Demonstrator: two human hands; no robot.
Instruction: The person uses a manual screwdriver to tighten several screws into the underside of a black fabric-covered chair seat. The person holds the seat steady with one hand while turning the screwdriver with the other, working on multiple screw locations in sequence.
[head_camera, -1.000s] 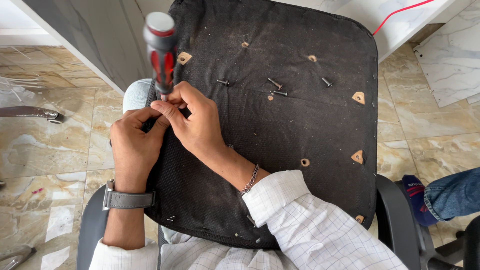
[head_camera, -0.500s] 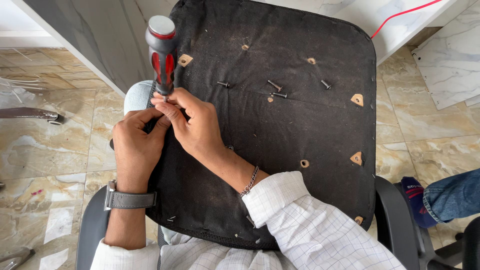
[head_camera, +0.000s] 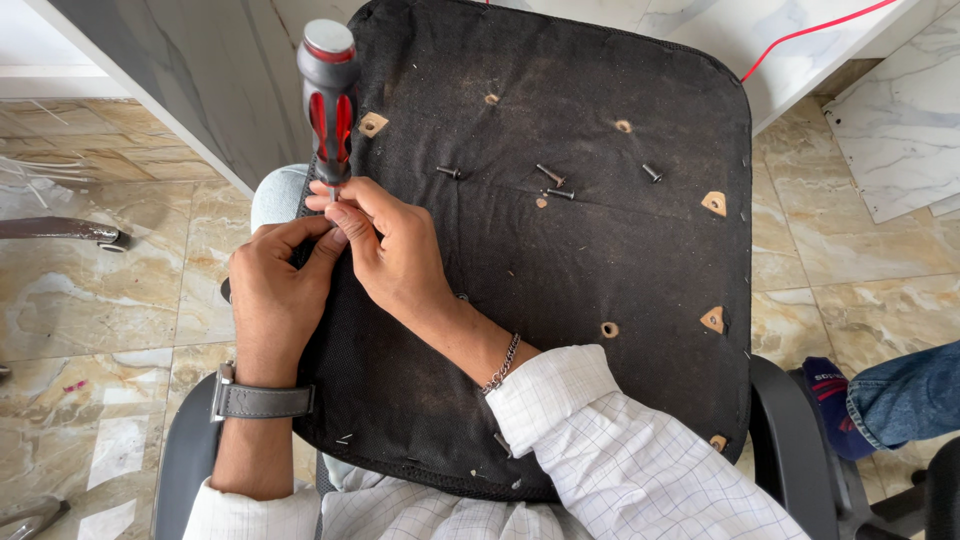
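Upright, your red-and-black screwdriver (head_camera: 330, 100) stands at the left edge of the black seat base (head_camera: 560, 270), handle cap up, shaft pointing down into it. Your right hand (head_camera: 385, 245) pinches the handle's lower end; your left hand (head_camera: 275, 295) closes fingers round the shaft. Loose screws (head_camera: 552, 178) lie near the base's middle, right of the screwdriver.
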